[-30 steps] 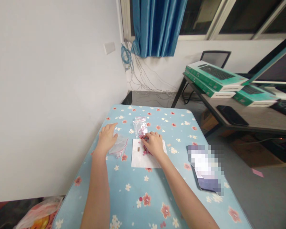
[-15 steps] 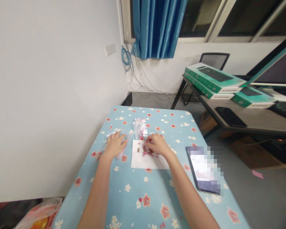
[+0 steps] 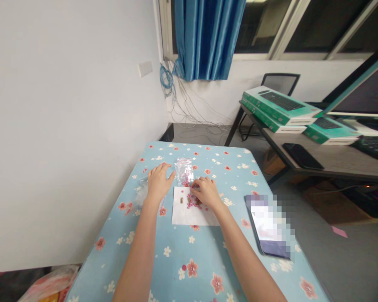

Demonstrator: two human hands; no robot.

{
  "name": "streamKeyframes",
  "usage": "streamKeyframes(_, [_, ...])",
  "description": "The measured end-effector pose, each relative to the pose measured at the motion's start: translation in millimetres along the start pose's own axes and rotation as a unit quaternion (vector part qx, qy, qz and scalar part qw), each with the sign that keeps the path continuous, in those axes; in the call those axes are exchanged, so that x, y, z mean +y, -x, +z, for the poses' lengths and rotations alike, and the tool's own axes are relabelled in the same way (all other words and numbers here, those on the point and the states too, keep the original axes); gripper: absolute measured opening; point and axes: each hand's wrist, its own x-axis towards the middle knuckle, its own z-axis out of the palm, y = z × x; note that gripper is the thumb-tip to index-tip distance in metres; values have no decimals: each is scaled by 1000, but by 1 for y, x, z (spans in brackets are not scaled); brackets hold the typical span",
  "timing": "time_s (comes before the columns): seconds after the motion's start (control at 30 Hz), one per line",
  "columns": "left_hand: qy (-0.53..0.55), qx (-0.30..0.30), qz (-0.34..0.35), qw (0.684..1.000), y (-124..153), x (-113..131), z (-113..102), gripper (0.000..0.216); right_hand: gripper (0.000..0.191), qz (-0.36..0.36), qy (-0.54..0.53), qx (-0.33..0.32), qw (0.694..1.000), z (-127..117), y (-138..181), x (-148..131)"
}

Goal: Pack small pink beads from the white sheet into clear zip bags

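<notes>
Broad bare stretch of flowered tablecloth nearest; phone flat near the right edge. Beyond, square white paper scattered with small pink beads. Right hand curled over these, fingertips pinched, perhaps on one bead. Left hand flat, fingers spread, on a crinkled clear bag. Farther, bead-filled bag.

The screen of the dark flat phone is blurred out. The right hand covers part of the little pink beads. The left hand hides most of the clear plastic bag.
</notes>
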Motion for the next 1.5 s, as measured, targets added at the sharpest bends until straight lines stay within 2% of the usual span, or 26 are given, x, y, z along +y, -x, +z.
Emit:
streamKeyframes(0.1, [9,-1,-11,1000,-5,8,6,27,13,-19,-4,-5,1000,-7,2,0])
streamKeyframes(0.3, [14,-30,-21,999,-7,10,18,28,11,-61,-40,-60,996,-23,7,12])
streamKeyframes(0.37, [18,-39,-19,999,-7,8,22,29,15,-57,-63,-45,995,-22,6,17])
streamKeyframes(0.53, [46,-56,-24,997,-8,6,30,36,29,4,-111,43,993,-7,-3,21])
streamKeyframes(0.67, [61,-59,-37,996,-8,1,37,38,42,17,-115,43,992,5,-4,16])
streamKeyframes(1.0, [158,-51,-55,985,-8,1,46,42,32,18,-101,56,993,14,-3,6])
streamKeyframes(1.13, [243,-30,-73,967,-10,6,51,50,32,26,-129,66,989,14,-5,9])
streamKeyframes(1.2, [312,-25,-94,945,-13,7,51,51,32,29,-174,80,981,14,-7,11])
streamKeyframes(1.3, [388,-49,-107,914,-16,10,48,37,36,24,-276,121,953,14,-10,16])
streamKeyframes(1.4, [408,-66,-92,906,-17,15,38,24,43,27,-361,163,918,11,-13,19])
streamKeyframes(1.5, [430,-73,-60,898,-15,22,24,20,47,48,-426,178,886,1,-13,19])
